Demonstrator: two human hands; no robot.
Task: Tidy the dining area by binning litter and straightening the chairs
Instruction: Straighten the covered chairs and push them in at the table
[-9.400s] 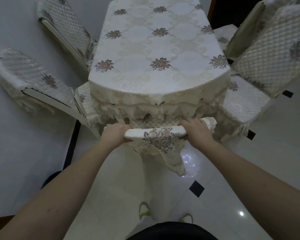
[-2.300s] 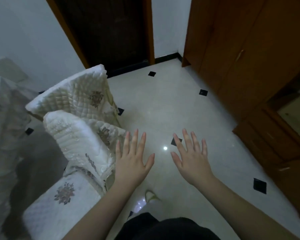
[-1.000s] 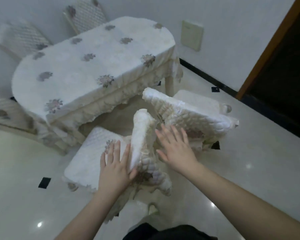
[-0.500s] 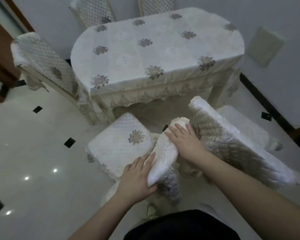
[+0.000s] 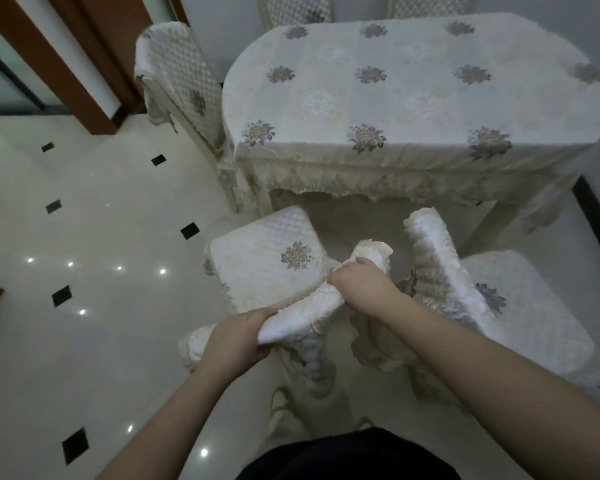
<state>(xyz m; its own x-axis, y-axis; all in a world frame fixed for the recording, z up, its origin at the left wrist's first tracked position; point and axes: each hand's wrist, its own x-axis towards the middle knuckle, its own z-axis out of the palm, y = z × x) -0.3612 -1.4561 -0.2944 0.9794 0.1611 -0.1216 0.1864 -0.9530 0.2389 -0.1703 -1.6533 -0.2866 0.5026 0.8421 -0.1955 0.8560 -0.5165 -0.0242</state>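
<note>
pale glossy floor tiles [image 5: 94,237] with small black diamond insets spread out on the 9 o'clock side, and brown door frames [image 5: 84,57] stand at 11 o'clock. at 12 o'clock sits the dining table [image 5: 413,98], draped in a cream cloth with grey flower motifs and a frilled hem. below it, near the centre, is the near chair [image 5: 267,268], its quilted seat turned toward the table and its padded top rail running slantwise from 7 o'clock up toward 1 o'clock. the left hand [image 5: 236,341] is closed around the lower end of that rail, fingers wrapped under the white cover. the right hand [image 5: 361,285] is clamped over the upper end of the same rail. just beside it at 3 o'clock stands a second chair [image 5: 499,306], its back tilted. another chair [image 5: 181,81] is tucked against the table's end at 10 o'clock, and two more backs [image 5: 291,8] peek over the far edge.
</note>
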